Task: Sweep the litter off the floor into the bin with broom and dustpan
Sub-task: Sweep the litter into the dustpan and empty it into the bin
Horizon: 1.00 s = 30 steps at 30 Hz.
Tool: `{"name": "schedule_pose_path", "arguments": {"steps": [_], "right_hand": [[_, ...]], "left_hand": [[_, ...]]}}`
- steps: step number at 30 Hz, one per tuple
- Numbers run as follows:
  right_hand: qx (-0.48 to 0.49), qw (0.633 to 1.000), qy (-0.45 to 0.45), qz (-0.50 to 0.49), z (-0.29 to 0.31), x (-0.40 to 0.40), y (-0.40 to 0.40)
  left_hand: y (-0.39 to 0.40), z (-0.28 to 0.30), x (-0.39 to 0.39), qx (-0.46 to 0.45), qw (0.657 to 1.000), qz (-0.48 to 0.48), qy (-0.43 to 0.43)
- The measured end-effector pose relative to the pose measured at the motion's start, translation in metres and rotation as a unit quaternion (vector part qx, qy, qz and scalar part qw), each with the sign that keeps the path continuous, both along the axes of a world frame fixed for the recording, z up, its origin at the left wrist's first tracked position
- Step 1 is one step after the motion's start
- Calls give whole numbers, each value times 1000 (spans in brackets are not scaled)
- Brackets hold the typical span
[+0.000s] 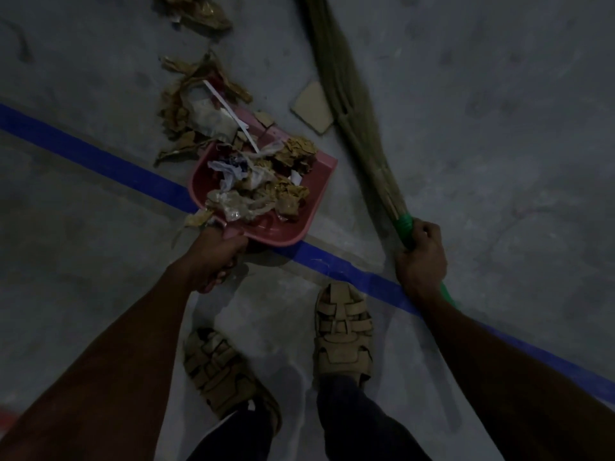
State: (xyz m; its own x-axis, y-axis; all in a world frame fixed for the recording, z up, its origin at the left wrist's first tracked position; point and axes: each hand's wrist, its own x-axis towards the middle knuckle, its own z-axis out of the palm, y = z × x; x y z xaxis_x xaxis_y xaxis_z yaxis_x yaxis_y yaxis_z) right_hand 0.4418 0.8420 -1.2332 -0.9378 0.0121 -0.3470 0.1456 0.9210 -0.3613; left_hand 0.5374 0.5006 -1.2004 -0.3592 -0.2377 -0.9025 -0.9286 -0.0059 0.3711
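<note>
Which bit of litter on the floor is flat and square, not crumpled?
The flat square cardboard piece touching the broom bristles, right of the pink dustpan. The other scraps are crumpled.

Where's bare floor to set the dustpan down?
Bare floor lies left of the dustpan on both sides of the blue line, and right of the broom. It is crowded ahead of the dustpan, with litter and a cardboard square.

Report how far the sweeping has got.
Done: the pink dustpan already holds crumpled paper and wrappers. In hand: left hand grips the dustpan, right hand the broom. Left: brown paper scraps and a cardboard square remain on the floor; no bin in view.
</note>
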Motion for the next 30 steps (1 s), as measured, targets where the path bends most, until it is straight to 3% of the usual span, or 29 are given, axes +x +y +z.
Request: {"name": "schedule_pose_path", "arguments": {"steps": [3,10,18,23,30], "right_hand": [[-7,998,-28,51,1,9,0],[-23,996,-66,52,7,16,0],[-58,989,-82,105,45,26,3],[-89,990,-66,81,96,20,-9],[-89,990,-22,107,218,-3,-37]], "left_hand": [[-2,1,-5,17,1000,-7,-5],[3,9,-1,11,1000,12,-1],[-3,55,-8,-2,999,46,-9],[-10,114,-14,-26,998,58,19],[-10,244,-21,-64,988,126,55]]}}
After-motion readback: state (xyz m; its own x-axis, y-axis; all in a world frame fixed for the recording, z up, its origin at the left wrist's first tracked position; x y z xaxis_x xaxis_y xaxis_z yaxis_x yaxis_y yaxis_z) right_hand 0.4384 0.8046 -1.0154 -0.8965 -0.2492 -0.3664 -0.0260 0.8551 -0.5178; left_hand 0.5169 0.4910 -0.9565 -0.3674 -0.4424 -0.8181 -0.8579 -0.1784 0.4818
